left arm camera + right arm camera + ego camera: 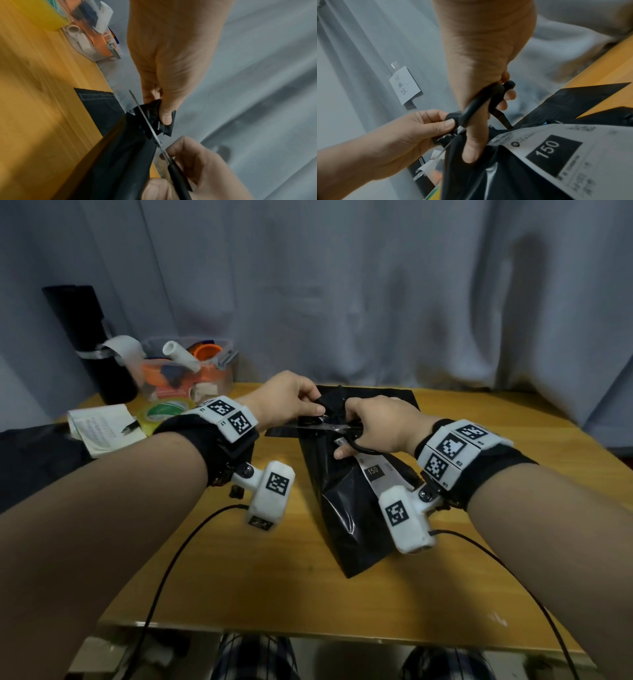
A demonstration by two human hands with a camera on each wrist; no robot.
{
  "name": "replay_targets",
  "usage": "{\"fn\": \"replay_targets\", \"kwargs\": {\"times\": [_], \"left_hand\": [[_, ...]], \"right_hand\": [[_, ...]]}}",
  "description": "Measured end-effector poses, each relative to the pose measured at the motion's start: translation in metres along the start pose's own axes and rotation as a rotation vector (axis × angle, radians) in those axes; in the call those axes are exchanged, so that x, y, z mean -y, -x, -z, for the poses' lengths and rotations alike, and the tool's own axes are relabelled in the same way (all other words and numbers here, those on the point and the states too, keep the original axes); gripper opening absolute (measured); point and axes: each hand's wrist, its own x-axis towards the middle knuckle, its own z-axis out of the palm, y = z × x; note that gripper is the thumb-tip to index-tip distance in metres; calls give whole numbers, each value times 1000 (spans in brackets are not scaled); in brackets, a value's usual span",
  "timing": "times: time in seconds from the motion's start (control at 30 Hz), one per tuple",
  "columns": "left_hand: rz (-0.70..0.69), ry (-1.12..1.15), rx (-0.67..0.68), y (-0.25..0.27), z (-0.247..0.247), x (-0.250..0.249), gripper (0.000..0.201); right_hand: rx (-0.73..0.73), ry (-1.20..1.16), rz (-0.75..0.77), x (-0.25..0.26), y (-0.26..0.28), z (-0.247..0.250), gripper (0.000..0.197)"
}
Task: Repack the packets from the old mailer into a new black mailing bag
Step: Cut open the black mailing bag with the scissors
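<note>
The old mailer (pixel 346 508) lies on the tabletop (pixel 239 577), its far end raised between the two hands. The left hand (pixel 291 402) pinches the bunched top corner of the mailer between thumb and fingers. The right hand (pixel 380 426) grips the black handles of the scissors (pixel 329 426), thumb through one loop and fingers curled round the other. The blades cross the mailer just below the left hand's pinch; in the left wrist view they appear nearly closed on the film. A white label (pixel 380 477) marked "150" is stuck to the mailer, beside the right hand and toward the person. A flat new bag (pixel 383 398) lies on the tabletop beyond and under the mailer's raised end; the hands cover most of it. The mailer's contents are hidden. A clear bin (pixel 191 368) stands at the far left corner, its contents partly blurred, with a tape roll (pixel 164 409) just in front of it.
</note>
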Motion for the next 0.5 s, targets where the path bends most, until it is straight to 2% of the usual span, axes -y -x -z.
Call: {"fn": "replay_targets", "kwargs": {"times": [0.13,0.3,0.4,0.5], "left_hand": [[39,-13,7,0,-3,12,12],[76,-23,25,2,-1,24,7],[86,-19,-40,2,3,30,11],[90,-40,-203,0,10,34,17]], "right_hand": [[25,114,34,9,-3,-3,55],[37,141,37,17,-8,-12,50],[28,118,47,19,-9,-18,46],[33,-43,-3,21,-10,-26,46]]}}
